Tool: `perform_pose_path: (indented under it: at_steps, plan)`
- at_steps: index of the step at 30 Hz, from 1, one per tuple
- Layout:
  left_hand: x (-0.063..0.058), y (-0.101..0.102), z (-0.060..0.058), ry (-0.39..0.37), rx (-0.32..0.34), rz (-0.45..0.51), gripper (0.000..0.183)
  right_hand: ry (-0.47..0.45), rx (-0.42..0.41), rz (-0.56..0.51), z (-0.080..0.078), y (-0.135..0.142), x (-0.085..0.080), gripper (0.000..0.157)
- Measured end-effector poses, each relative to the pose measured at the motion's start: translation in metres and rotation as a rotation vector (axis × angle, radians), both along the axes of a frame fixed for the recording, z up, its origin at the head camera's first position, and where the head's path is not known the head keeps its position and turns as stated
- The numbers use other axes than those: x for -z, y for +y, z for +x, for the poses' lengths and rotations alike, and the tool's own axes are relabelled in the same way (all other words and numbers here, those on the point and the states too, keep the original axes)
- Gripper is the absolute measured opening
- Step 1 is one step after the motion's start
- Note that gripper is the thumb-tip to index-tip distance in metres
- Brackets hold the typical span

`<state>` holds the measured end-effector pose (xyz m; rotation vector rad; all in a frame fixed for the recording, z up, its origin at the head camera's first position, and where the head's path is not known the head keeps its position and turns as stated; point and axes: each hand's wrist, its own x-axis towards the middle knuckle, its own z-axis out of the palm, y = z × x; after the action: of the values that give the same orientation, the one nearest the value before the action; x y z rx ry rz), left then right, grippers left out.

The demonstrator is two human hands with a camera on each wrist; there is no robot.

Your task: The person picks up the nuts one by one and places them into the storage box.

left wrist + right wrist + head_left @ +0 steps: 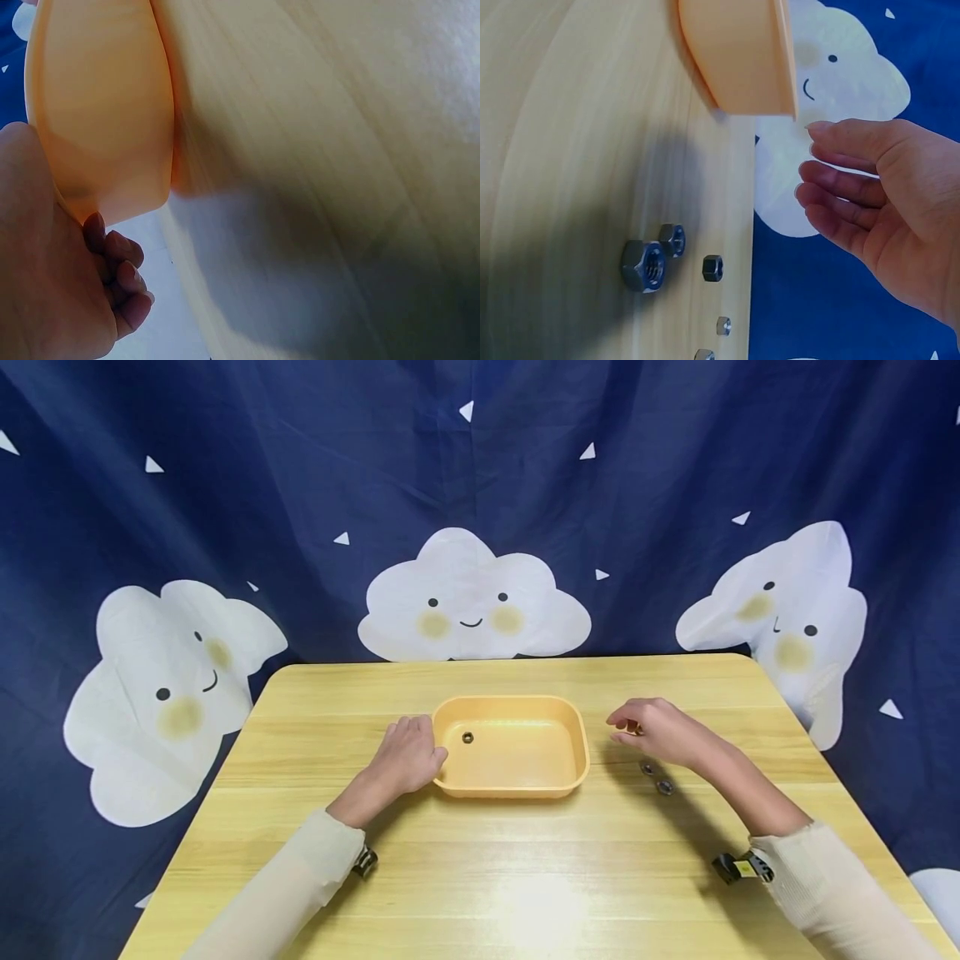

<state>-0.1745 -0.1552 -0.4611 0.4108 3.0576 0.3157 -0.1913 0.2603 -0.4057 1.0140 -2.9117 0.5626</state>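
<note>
A yellow-orange plastic tray (510, 792) stands on the table, with one dark hex nut (468, 737) inside near its left end. My left hand (408, 756) grips the tray's left rim; in the left wrist view its thumb (19, 146) lies along the rim and the fingers are bent at the corner. To the right of the tray my right hand (660, 731) hovers above the table, fingers loosely bent, with nothing visible between them. Below it lie a large hex nut (643, 266), a smaller nut (673, 240), a black nut (713, 268) and a small silver nut (724, 325).
Another nut (704, 355) is cut off at the bottom of the right wrist view. The light wooden table (480, 860) ends at a dark blue curtain (525, 460) with white clouds. Both wrists carry dark devices, such as the right wrist device (741, 867).
</note>
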Motion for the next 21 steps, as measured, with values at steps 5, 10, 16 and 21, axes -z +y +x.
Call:
perform_pose_path:
  at_steps: [5,10,16,21]
  plan:
    - [-0.001,0.0,0.0,-0.007,-0.002,-0.002,0.026,-0.019,0.029,0.008,0.003,0.003,0.003,0.018]
    - [0.0,0.0,0.0,-0.016,-0.005,0.003,0.026,-0.056,0.051,0.008,0.005,0.006,0.009,0.021]
    - [0.0,0.001,-0.001,-0.011,-0.009,0.013,0.027,-0.089,0.055,0.011,0.008,0.012,0.015,0.023]
    - [0.0,0.0,-0.001,-0.011,-0.007,0.009,0.028,-0.101,0.068,0.004,0.011,0.017,0.017,0.024]
